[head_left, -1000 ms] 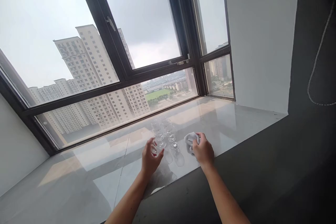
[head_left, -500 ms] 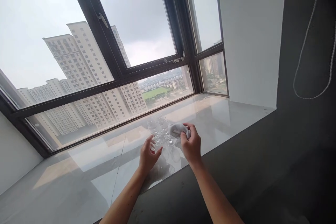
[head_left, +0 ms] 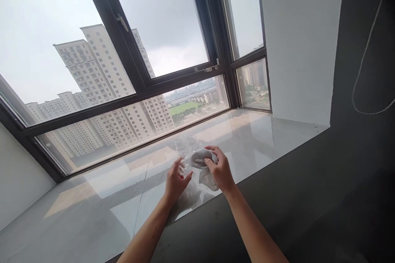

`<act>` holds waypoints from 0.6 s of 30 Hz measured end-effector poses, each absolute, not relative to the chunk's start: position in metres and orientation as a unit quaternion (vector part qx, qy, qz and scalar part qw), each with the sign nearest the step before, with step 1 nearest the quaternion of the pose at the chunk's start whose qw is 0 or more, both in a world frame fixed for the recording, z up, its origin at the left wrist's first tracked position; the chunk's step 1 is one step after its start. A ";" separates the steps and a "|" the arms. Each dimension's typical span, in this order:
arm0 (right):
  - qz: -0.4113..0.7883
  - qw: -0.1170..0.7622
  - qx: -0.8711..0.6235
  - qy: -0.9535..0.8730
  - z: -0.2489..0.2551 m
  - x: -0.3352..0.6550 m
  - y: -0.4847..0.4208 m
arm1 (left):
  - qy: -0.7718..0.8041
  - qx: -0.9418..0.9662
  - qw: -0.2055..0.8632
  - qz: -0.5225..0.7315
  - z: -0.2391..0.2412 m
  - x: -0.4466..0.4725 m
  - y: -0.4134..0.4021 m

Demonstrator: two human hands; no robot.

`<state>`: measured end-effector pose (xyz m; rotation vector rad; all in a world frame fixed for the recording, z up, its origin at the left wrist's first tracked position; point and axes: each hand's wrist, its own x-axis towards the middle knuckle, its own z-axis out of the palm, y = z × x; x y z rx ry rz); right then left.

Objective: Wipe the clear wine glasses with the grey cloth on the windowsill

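My left hand [head_left: 174,181] is closed around a small clear stemmed glass [head_left: 184,167], lifted just above the glossy window sill [head_left: 123,197]. A crumpled white cloth [head_left: 202,165] is gripped in my right hand [head_left: 219,169] and pressed against that glass. Behind my hands, a few more clear stemmed glasses [head_left: 188,144] stand upright on the sill, partly hidden by the cloth.
A large black-framed window [head_left: 138,86] runs along the back of the sill. A white wall [head_left: 296,41] closes off the sill's right end. A dark ledge [head_left: 277,197] borders the sill's near edge.
My right hand has carried the cloth leftward from the sill onto the glass held in my left hand. The view has shifted slightly.
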<state>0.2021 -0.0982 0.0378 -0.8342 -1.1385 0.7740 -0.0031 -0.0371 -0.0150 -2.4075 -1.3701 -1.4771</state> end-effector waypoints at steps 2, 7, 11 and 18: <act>0.387 0.698 -0.359 -0.484 0.038 0.208 -0.095 | -0.435 -0.768 -0.002 -0.470 -0.015 -0.003 -0.037; 0.446 0.688 -0.369 -0.438 0.034 0.214 -0.088 | -0.433 -0.779 0.001 -0.454 -0.015 -0.003 -0.039; 0.421 0.684 -0.417 -0.427 0.031 0.213 -0.087 | -0.421 -0.791 -0.002 -0.443 -0.014 -0.003 -0.041; 0.423 0.634 -0.457 -0.459 0.033 0.211 -0.088 | -0.403 -0.807 0.001 -0.432 -0.011 -0.002 -0.044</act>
